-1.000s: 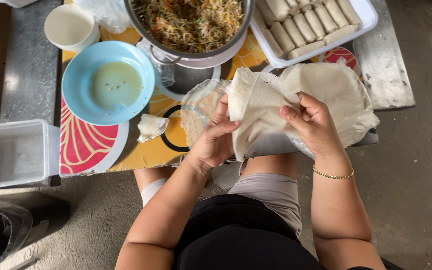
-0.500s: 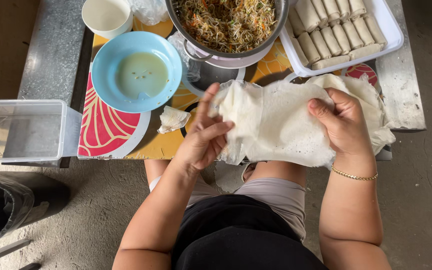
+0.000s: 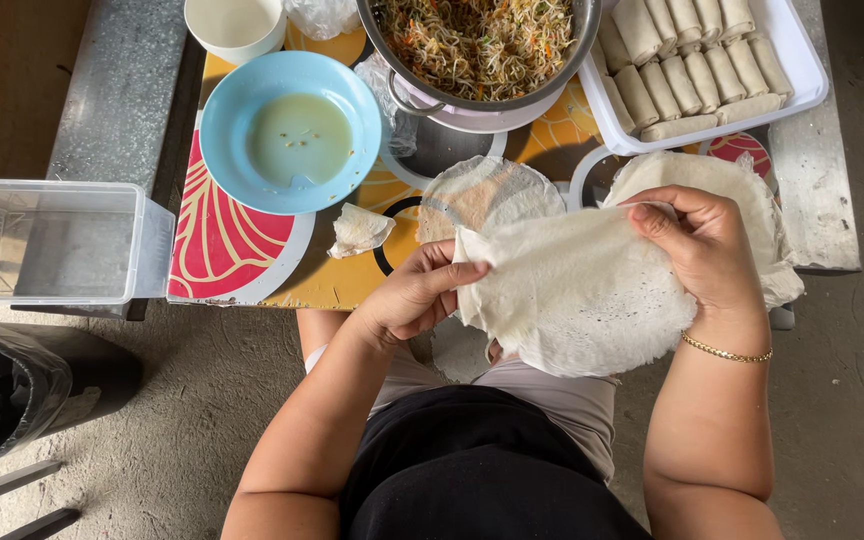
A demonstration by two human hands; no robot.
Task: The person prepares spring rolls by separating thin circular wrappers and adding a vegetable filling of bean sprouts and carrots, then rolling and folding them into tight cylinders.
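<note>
Clear plastic box [image 3: 57, 243]: at the left edge of the table, seen side-on.

Blue bowl [image 3: 290, 130]: far left of centre, on the patterned mat, a shallow pool of pale liquid inside.

Left hand [image 3: 414, 295]: thumb and fingers [image 3: 457, 275] closed narrowly, the left rim of the wrapper pinched between them.

Round wrapper [image 3: 577, 290]: held off the table, near the body, between both hands. Judged very light, thin, limp and easily torn; best taken at opposite rims with fingertips only, not at the lacy lower edge.

Metal bowl of noodle filling [image 3: 479, 40]: far centre.

Right hand [image 3: 704, 245]: fingers curled close, the upper right rim gripped between thumb and fingertips; a gold bracelet is worn at the wrist.

Wrapper stack [image 3: 752, 200]: beneath and behind the right hand.

White tray of finished rolls [image 3: 702, 60]: far right.
</note>
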